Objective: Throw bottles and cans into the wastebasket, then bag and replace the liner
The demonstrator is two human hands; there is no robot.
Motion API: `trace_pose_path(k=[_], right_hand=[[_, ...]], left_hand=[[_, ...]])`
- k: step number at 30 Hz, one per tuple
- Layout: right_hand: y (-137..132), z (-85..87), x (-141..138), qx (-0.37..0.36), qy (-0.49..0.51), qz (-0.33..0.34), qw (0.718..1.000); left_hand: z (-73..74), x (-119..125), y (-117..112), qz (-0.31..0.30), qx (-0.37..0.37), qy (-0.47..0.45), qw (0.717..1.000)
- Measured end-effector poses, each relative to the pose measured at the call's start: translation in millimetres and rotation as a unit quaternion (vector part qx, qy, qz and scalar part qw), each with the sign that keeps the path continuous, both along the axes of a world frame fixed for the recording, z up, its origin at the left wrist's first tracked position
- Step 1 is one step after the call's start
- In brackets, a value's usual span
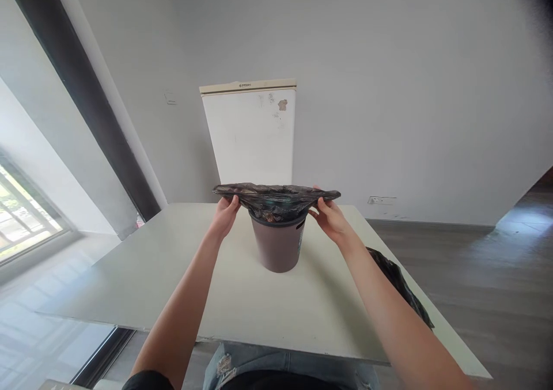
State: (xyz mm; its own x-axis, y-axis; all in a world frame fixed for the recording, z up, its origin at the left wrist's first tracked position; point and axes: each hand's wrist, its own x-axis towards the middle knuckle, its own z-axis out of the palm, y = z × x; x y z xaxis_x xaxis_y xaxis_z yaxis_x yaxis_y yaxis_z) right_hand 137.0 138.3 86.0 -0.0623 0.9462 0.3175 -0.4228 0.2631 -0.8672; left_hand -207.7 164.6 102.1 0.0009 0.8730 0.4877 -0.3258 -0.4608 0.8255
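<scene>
A small brownish-grey bin (279,246) stands upright on the white table (173,275), toward its far middle. A black plastic bag (276,197) sits in the bin's mouth, its rim stretched wide and flat above the bin. My left hand (224,214) grips the bag's left edge with fingers closed on it. My right hand (330,217) holds the bag's right edge the same way. The two hands pull the rim apart sideways. The bag's lower part is hidden inside the bin.
Another dark bag (401,289) lies on the table by my right forearm, near the right edge. A white fridge (250,133) stands against the grey wall behind the table. A window (21,217) is at the left, wooden floor at the right.
</scene>
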Motion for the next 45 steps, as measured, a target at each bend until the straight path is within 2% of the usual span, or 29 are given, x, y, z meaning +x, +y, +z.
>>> trace_pose_path(k=[5,10,14,17,22,26,28,30,34,37,41,45], right_hand=[[21.7,17.9,-15.7,0.046,0.037,-0.084,0.995],[28.1,20.1,-25.8,0.082,0.107,-0.093,0.986],[30.4,25.5,-35.9,0.069,0.143,-0.107,0.981],[30.4,39.8,-39.8,0.077,0.116,-0.086,0.986],[27.0,71.7,-37.9,0.051,0.0,0.036,0.998],[24.9,85.4,-44.9,0.061,-0.14,0.045,0.987],[22.3,87.7,-50.9,0.066,-0.165,0.055,0.983],[17.9,88.2,-54.6,0.074,-0.146,0.076,0.984],[9.0,87.5,-51.1,0.099,-0.084,0.106,0.986],[8.4,85.9,-50.2,0.094,-0.102,0.098,0.986],[14.4,81.7,-63.6,0.07,-0.165,0.073,0.981],[15.0,80.2,-76.1,0.12,-0.235,0.029,0.964]], left_hand=[[18.2,27.5,11.1,0.0,0.018,-0.075,0.997],[24.1,40.3,15.3,-0.014,0.058,-0.168,0.984],[28.3,44.9,18.8,0.001,0.041,-0.185,0.982],[40.7,49.3,13.3,0.001,0.018,-0.145,0.989],[68.9,61.7,-5.1,-0.065,0.009,0.012,0.998],[78.8,73.6,-8.1,-0.011,0.063,0.159,0.985],[78.8,76.9,-5.2,0.016,0.086,0.172,0.981],[76.9,76.2,-1.6,0.032,0.084,0.127,0.988],[71.8,66.7,-1.8,-0.007,0.082,0.057,0.995],[70.7,66.2,-10.5,-0.026,0.093,0.089,0.991],[74.0,81.6,-23.2,-0.041,0.108,0.166,0.979],[76.9,92.3,-26.5,-0.068,0.094,0.244,0.963]])
